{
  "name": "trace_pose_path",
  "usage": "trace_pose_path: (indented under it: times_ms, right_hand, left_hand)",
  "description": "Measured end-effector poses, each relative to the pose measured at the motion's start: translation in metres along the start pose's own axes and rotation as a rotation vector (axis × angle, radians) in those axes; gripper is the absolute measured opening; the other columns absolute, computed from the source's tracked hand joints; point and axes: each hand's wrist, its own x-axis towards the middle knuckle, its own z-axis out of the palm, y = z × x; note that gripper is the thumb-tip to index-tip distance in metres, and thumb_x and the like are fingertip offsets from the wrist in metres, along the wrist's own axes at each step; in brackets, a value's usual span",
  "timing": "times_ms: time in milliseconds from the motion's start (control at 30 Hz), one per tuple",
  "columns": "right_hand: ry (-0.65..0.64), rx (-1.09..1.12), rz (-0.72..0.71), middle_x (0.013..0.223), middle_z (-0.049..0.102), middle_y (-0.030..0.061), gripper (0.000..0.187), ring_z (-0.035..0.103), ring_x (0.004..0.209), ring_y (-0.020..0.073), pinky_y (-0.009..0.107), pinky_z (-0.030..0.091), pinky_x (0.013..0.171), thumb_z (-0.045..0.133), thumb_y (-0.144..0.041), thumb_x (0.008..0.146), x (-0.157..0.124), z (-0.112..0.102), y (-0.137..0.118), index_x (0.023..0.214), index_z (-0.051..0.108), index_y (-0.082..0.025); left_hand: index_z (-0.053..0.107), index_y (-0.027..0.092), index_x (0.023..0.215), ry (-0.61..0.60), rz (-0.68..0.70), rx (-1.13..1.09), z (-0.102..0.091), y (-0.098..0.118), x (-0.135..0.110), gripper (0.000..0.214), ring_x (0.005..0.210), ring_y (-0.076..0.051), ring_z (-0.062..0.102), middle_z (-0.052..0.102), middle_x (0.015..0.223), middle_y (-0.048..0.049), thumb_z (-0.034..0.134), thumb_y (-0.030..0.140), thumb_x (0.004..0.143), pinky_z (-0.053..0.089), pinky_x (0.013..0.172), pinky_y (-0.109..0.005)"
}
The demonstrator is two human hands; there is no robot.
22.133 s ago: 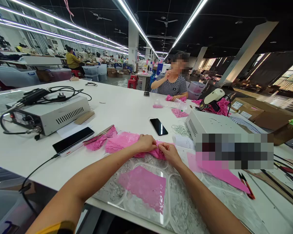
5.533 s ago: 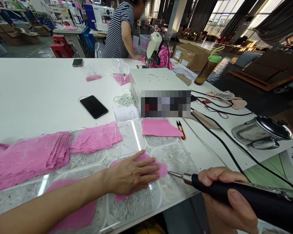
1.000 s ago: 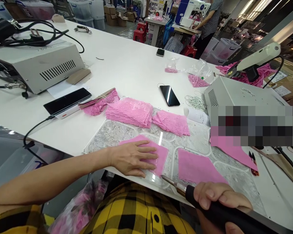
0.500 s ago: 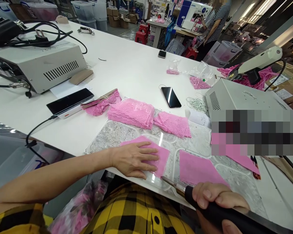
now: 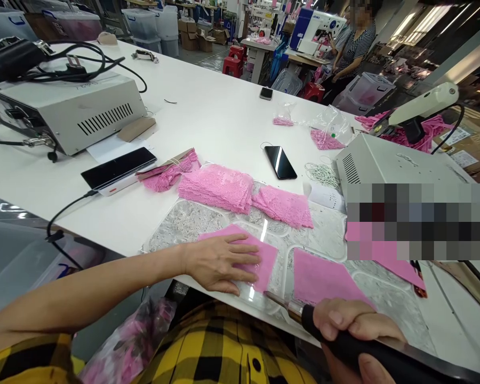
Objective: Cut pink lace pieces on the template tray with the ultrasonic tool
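My left hand (image 5: 224,261) lies flat, fingers spread, on a pink fabric piece (image 5: 269,258) over a grey marble-patterned board (image 5: 176,224). My right hand (image 5: 356,325) is closed around the black handle of a pen-like tool with a slim metal tip (image 5: 282,301). Its tip is at the lower corner of that fabric, just right of my left thumb. A second flat pink piece (image 5: 324,277) lies to the right, partly behind my right hand. Beyond my hands are a thick stack of pink lace (image 5: 216,186) and a thinner lace stack (image 5: 284,205).
Grey metal boxes stand at the left (image 5: 96,112) and right (image 5: 368,160); a beige handheld device (image 5: 424,109) is above the right one. Phones (image 5: 280,161), a cord bundle (image 5: 322,173) and bagged lace (image 5: 327,138) lie on the white table (image 5: 208,106). A person (image 5: 352,53) stands behind.
The view has tilted up slightly. My hands, the tool and the fabric keep their places. The person in the background has turned and shifted a little.
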Motion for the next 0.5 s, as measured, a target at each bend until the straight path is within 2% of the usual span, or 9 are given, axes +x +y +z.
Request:
trace_pose_path:
  times_ms: [133,233,300,500]
  right_hand:
    - [-0.012,0.031,-0.036,0.074,0.053,0.0008,0.012,0.05,0.056,0.013,0.032,0.047,0.049,0.053,-0.027,0.079,0.003,-0.005,0.002,0.087,0.058,-0.02]
    - [0.06,0.018,-0.046,0.072,0.052,0.0001,0.011,0.048,0.053,0.0117,0.03,0.044,0.046,0.052,-0.026,0.078,0.007,-0.002,-0.002,0.084,0.058,-0.019]
    - [0.12,0.004,-0.047,0.07,0.051,-0.0003,0.01,0.046,0.051,0.0114,0.03,0.043,0.044,0.052,-0.026,0.076,0.01,0.003,-0.004,0.081,0.059,-0.02]
    - [0.169,-0.028,0.009,0.067,0.051,0.0011,0.009,0.044,0.048,0.0143,0.035,0.042,0.042,0.057,-0.031,0.074,0.012,0.002,0.005,0.078,0.061,-0.024]
  left_hand:
    - [0.063,0.018,0.123,-0.003,-0.01,-0.015,-0.004,0.0,0.002,0.043,0.134,-0.027,0.044,0.055,0.136,-0.0151,0.046,0.046,0.095,0.021,0.117,-0.047]
    - [0.062,0.016,0.123,0.031,-0.029,-0.028,-0.014,0.001,0.003,0.044,0.135,-0.029,0.042,0.054,0.137,-0.0155,0.048,0.046,0.094,0.023,0.117,-0.048]
    - [0.061,0.015,0.126,0.041,-0.073,-0.032,-0.023,0.001,-0.001,0.042,0.136,-0.029,0.041,0.053,0.138,-0.0148,0.046,0.04,0.096,0.023,0.117,-0.047]
    - [0.061,0.014,0.124,0.084,-0.294,-0.009,-0.044,-0.002,-0.042,0.038,0.134,-0.026,0.044,0.056,0.136,-0.0138,0.04,0.014,0.091,0.031,0.114,-0.047]
